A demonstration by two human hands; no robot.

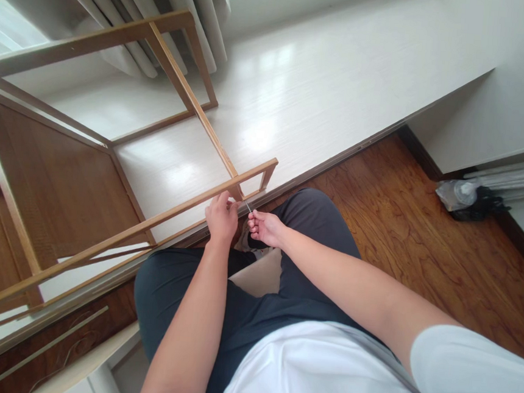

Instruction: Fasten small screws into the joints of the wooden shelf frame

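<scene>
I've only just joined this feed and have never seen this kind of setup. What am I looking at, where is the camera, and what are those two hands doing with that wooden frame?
There is no machine here: a seated person wears the camera on the head, so you look down along their own arms and lap. The left hand grips a thin rail of a wooden shelf frame lying tipped on its side on the floor. The right hand pinches a small thin metal tool, probably a hex key, at the joint beside it. A wood floor meets a white floor; curtains hang behind, and bagged items lie by the wall.
</scene>
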